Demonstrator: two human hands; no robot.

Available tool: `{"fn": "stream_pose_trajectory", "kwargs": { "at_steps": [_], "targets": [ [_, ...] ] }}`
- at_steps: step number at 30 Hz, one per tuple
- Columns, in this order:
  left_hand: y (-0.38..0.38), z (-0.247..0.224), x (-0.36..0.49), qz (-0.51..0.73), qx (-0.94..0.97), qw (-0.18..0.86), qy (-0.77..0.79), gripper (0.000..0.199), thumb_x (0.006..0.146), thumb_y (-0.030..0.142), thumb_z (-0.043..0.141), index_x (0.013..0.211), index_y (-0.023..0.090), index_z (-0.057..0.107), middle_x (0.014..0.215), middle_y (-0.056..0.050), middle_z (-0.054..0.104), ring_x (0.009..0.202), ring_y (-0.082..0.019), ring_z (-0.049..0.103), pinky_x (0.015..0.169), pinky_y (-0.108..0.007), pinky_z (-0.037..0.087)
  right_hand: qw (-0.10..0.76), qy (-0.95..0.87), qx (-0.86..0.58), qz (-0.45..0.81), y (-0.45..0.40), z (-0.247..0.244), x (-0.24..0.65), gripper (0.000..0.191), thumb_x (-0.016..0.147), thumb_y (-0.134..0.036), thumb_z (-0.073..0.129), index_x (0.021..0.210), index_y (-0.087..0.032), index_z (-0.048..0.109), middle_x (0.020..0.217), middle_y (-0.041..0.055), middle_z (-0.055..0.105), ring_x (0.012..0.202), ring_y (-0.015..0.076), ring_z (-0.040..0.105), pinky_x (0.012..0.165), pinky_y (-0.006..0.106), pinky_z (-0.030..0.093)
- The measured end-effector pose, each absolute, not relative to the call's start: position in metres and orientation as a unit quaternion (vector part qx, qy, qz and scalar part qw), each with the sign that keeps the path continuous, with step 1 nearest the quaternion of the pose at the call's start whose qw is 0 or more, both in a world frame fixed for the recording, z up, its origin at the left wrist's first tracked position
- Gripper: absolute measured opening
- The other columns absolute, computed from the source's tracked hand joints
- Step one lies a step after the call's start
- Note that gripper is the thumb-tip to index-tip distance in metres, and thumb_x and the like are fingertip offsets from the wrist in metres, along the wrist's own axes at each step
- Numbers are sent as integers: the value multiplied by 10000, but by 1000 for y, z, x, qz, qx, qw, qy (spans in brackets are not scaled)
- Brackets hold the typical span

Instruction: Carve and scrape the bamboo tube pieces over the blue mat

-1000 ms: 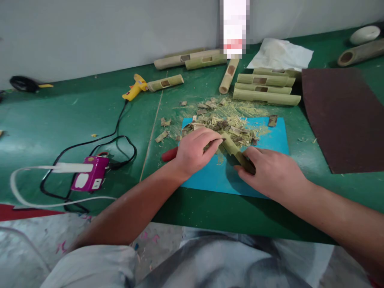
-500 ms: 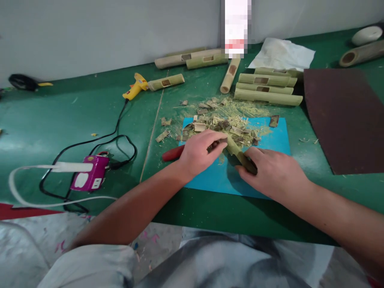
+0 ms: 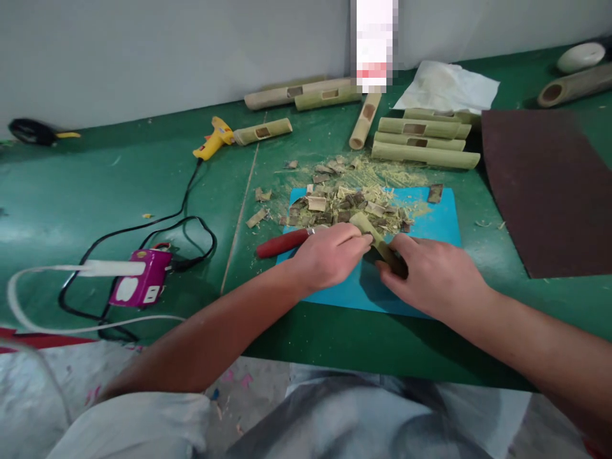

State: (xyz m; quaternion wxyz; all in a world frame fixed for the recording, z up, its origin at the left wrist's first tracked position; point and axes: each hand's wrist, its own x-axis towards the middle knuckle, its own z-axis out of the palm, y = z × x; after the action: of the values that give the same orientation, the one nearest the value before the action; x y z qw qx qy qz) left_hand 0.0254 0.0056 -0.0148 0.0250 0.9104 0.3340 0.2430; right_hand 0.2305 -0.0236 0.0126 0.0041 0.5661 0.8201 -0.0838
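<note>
My right hand (image 3: 433,271) is wrapped around the near end of a short green bamboo tube (image 3: 365,224), which lies slanted over a blue sheet (image 3: 447,223). Against the tube's side, at about its middle, the fingers of my left hand (image 3: 329,256) are pinched together; whatever is between them is hidden. Left of that hand lies a tool with a red handle (image 3: 283,243) and a metal collar, its working end out of sight. Bamboo chips and shavings (image 3: 351,203) are heaped just beyond both hands.
Cut bamboo tubes (image 3: 425,153) with square openings lie at the back. A dark brown sheet (image 3: 549,197) is on the right, near white paper (image 3: 447,89). On the left are a yellow glue gun (image 3: 213,140), a purple power adapter (image 3: 141,277) and loose cables.
My left hand has come nearer along the tube, and its fingers have closed against it. More of the red-handled tool now shows. My right hand has kept its hold.
</note>
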Motion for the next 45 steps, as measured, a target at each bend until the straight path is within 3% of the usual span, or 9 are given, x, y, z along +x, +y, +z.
{"fn": "stream_pose_trajectory", "kwargs": {
  "at_steps": [14,23,40,45],
  "targets": [
    [10,-17,22,197,910,-5,364,300,1018,244,367,961,136,641,835,-60,660,780,-141,627,749,-276,539,11,817,568,-99,-22,11,228,239,855,-425,472,804,-196,522,709,30,633,563,143,510,514,289,154],
    [10,-18,22,222,908,-3,356,305,1023,258,353,1047,140,634,901,-72,672,867,-158,639,778,-290,546,3,823,562,-83,-24,10,228,237,857,-427,495,827,-196,540,725,35,646,595,162,547,519,288,164],
    [8,-18,23,159,913,-35,374,360,1026,242,282,1006,140,627,802,-47,633,759,-143,600,691,-266,507,-10,850,526,-9,-30,14,223,208,868,-355,504,797,-173,577,688,67,648,575,171,553,522,300,156],
    [8,-18,22,187,914,-28,360,374,1030,272,287,1026,139,637,832,-62,650,799,-156,611,739,-289,518,-31,861,508,12,-32,16,222,230,881,-323,441,758,-180,574,661,68,639,572,172,545,540,303,193]
  ]
}}
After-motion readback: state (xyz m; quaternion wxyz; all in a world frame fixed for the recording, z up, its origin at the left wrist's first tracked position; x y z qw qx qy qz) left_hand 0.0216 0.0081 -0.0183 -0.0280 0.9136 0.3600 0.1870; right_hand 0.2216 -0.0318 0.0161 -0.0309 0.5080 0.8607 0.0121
